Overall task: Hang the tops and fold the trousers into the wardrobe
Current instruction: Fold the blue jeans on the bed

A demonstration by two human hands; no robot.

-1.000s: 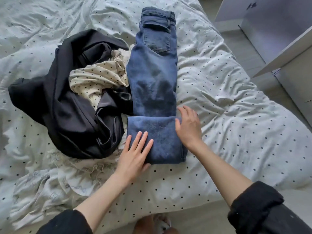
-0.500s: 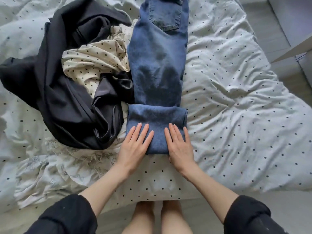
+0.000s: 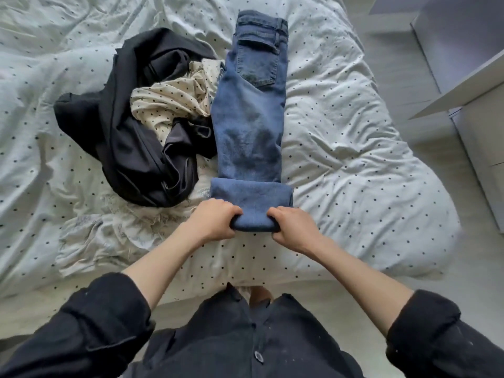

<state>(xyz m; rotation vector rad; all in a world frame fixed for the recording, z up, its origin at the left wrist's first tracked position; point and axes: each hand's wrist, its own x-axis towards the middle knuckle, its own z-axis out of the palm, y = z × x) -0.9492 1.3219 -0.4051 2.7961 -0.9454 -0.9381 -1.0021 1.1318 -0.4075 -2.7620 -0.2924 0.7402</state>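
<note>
Blue jeans (image 3: 251, 110) lie lengthwise on the bed, legs together, waistband at the far end. Their near end is folded over into a thick band. My left hand (image 3: 215, 222) grips the near left corner of that fold, fingers curled on top. My right hand (image 3: 293, 227) grips the near right corner the same way. A black garment (image 3: 128, 137) and a cream dotted top (image 3: 169, 105) lie heaped together just left of the jeans.
The bed has a pale dotted duvet (image 3: 354, 165), rumpled all over. A crumpled light cloth (image 3: 109, 236) lies at the near left. White wardrobe panels (image 3: 463, 85) and a grey floor are at the right. My feet show below the bed's edge.
Both hands lay flat on the folded end of the jeans; now their fingers have curled round its near edge. The view has pulled back, showing the whole jeans.
</note>
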